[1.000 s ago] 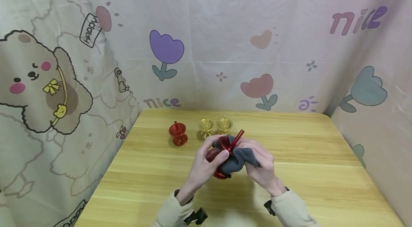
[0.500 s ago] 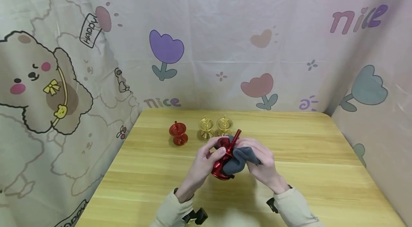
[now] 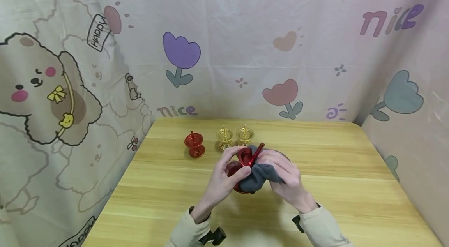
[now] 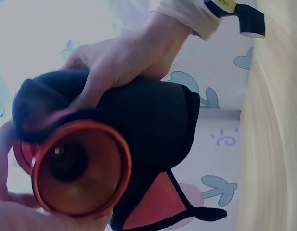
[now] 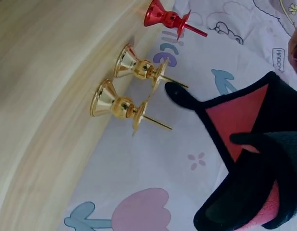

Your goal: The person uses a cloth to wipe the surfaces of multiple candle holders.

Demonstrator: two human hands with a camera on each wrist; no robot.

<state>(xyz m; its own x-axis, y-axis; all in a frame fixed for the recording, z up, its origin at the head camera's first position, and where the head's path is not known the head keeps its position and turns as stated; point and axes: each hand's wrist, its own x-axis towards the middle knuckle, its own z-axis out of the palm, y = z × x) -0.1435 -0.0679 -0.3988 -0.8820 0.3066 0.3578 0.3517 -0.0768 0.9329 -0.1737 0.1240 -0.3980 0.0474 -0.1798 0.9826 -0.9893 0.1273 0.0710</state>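
My left hand (image 3: 218, 184) grips a shiny red candlestick (image 3: 244, 156) above the table, its spike slanting up to the right. In the left wrist view the hollow underside of the candlestick's base (image 4: 97, 178) faces the camera. A dark grey cloth (image 3: 258, 177) is bunched against the candlestick's right side and hides part of its stem and base. Pinched in my right hand (image 3: 287, 175), the cloth shows pink patches and a black border in the right wrist view. The right hand's fingertips are partly hidden behind the cloth.
Another red candlestick (image 3: 194, 144) stands upright at the back left of the wooden table (image 3: 147, 200). Two gold candlesticks, one left (image 3: 224, 136) and one right (image 3: 244, 134), stand just beyond my hands. A printed curtain (image 3: 224, 44) hangs behind the table.
Both hands keep their grips with small shifts. The candlestick's tilt has varied slightly. The cloth has slid against its side and now covers more of the lower part than half a second ago.
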